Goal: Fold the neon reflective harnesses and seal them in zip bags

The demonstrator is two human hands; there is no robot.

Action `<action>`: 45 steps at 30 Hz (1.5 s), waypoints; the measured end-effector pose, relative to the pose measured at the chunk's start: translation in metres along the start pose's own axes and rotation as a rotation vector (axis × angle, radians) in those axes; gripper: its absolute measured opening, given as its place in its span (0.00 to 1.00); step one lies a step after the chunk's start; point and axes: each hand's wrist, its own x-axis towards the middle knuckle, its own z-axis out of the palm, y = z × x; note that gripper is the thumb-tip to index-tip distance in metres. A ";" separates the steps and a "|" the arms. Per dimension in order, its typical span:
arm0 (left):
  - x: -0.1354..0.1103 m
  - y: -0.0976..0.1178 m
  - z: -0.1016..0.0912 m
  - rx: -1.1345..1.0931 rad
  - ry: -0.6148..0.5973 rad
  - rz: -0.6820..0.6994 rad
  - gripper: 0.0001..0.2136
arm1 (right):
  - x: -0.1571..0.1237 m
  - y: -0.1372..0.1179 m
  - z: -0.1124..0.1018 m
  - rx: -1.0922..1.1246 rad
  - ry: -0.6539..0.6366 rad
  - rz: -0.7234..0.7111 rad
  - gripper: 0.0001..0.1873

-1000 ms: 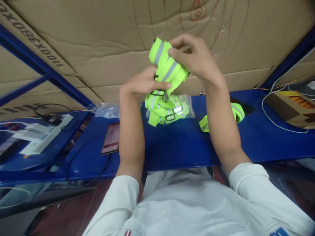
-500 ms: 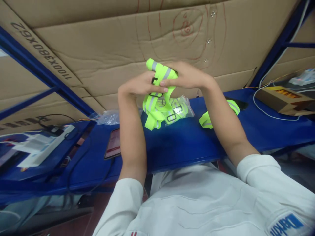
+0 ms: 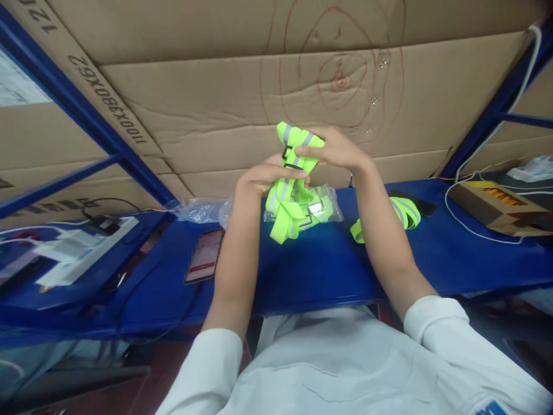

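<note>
- Two bare hands work a neon strap (image 3: 307,138) above a blue shelf (image 3: 315,282), the band lying within the fingers of both.
- The left hand (image 3: 268,173) grasps the lower folds, one digit across the front just below the black buckles (image 3: 287,153).
- The right hand (image 3: 336,148) pinches the upper folds, thumb in front; its other fingers are largely hidden behind.
- Done, by the look of it: the section between the fingers is bunched into layers.
- Left, apparently: loops hanging below the fingers are loose and ungathered.
- Below the fingers, behind those loops, a clear bag (image 3: 330,212) contains similar banding; whether it is sealed cannot be told.
- Right of the fingers, past the forearm, a second strap (image 3: 408,212) lies looped, unheld.
</note>
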 end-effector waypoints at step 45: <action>0.030 -0.059 -0.016 -0.121 0.013 0.007 0.24 | -0.010 0.036 -0.003 0.345 -0.096 0.208 0.31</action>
